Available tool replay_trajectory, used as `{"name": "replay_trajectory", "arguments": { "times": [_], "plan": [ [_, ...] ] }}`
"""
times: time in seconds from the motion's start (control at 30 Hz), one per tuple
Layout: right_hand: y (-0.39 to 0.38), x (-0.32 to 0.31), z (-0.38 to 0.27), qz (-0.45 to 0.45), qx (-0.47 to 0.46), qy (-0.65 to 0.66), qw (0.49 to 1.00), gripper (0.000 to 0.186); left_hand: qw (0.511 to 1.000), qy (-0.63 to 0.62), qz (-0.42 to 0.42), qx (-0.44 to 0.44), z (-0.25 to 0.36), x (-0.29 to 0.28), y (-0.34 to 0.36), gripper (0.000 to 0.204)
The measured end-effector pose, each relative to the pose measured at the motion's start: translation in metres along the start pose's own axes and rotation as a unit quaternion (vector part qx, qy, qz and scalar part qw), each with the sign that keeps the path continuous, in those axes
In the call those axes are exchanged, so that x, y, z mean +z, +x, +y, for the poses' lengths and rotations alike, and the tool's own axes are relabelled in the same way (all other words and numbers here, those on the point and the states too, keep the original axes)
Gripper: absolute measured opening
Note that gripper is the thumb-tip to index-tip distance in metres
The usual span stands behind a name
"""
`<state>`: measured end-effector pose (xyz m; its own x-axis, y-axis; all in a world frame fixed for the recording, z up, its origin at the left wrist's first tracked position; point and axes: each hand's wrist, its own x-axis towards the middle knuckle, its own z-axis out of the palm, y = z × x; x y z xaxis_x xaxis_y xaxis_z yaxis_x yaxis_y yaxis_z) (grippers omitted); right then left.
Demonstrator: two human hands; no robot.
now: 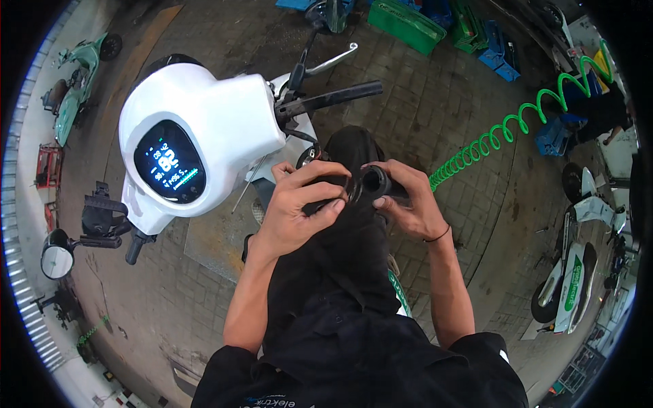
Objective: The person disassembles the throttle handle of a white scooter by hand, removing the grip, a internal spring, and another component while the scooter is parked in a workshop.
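1. Right now, both hands work close together over the dark trousers. The right hand pinches a black hollow part between thumb and curled fingers, its round mouth facing up toward the camera.
2. Just beside it, the left hand bends its fingers and thumb around a dark piece, mostly hidden by the fingers. Whether the two pieces touch is hard to tell against the trousers.
3. Probably the hollow part is light, being small with an open bore, and firm enough to keep its shape under a pinch; plastic or rubber, I cannot tell. A smooth wall could turn in the fingers, so the best hold seems to be opposite sides of the outer wall, clear of the mouth. A thin rim might chip or deform if squeezed.
4. Farther out, the white scooter cover carries a lit display near its left edge; a black bar and a silver lever reach beyond its right edge.
5. Farther still, a green coiled hose crosses the paved floor toward its right edge, and a green toolbox sits along the far edge.
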<state>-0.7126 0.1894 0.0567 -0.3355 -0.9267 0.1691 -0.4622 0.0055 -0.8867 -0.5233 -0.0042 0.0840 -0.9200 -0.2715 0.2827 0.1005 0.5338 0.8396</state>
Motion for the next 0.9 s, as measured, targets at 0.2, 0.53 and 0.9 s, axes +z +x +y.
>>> {"name": "replay_trajectory", "arguments": {
  "times": [0.2,0.53,0.9],
  "plan": [
    [0.004,-0.004,0.009,-0.126,0.076,0.254,0.956,0.063,0.998,0.057,-0.018,0.034,0.008,0.001,0.008,0.014],
    [0.008,-0.005,0.004,-0.091,0.039,0.240,0.966,0.061,0.992,0.108,-0.026,0.066,0.018,-0.003,0.015,0.016],
    [0.012,-0.019,-0.024,-0.077,0.019,0.050,0.996,0.054,0.994,0.089,-0.016,0.061,0.016,-0.003,0.012,0.018]
  ]
}}
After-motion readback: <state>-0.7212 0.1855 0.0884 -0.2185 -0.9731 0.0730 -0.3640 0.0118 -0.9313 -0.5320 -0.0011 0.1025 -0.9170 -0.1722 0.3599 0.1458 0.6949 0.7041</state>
